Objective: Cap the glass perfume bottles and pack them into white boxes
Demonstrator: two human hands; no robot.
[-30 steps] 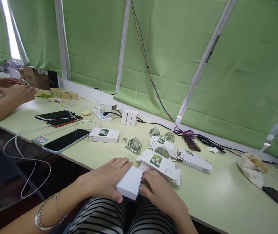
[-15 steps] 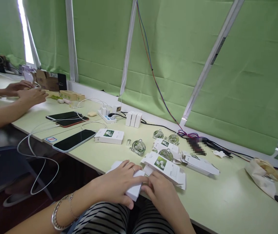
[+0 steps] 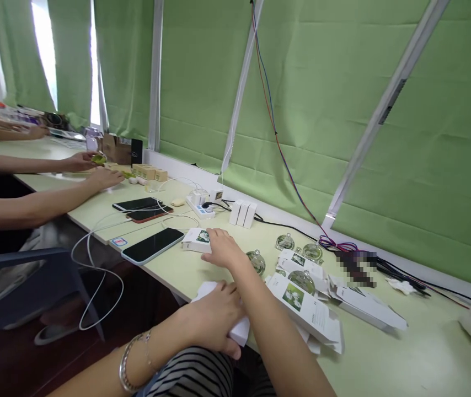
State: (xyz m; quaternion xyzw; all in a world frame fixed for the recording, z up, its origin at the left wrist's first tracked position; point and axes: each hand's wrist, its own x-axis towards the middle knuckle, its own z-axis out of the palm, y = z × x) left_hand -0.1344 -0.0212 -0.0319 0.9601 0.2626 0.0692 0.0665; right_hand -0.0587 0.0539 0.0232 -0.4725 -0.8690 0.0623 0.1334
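My left hand [image 3: 217,317] is closed over a plain white box [image 3: 239,331] at the table's front edge, its thumb at the near end. My right hand [image 3: 222,248] stretches across the table with its fingers apart. Its fingertips are over the right end of a white carton [image 3: 194,239] with a flower picture; whether they touch it I cannot tell. Partly behind my right wrist stands a round glass bottle [image 3: 256,261]. To the right lie an opened flower-print carton [image 3: 308,314] and another round glass bottle [image 3: 301,281] among loose cartons.
Further back are two round bottles, one of them [image 3: 312,252] near the cables, and three small white boxes [image 3: 242,213]. Phones, one in a pale case [image 3: 153,246], and a power strip [image 3: 200,207] with white cables lie left. Another person's hands [image 3: 109,177] work beyond.
My right hand has left the white box by my left hand and reached forward and left to the flower-print carton. My left hand stays on its box. The view has turned left.
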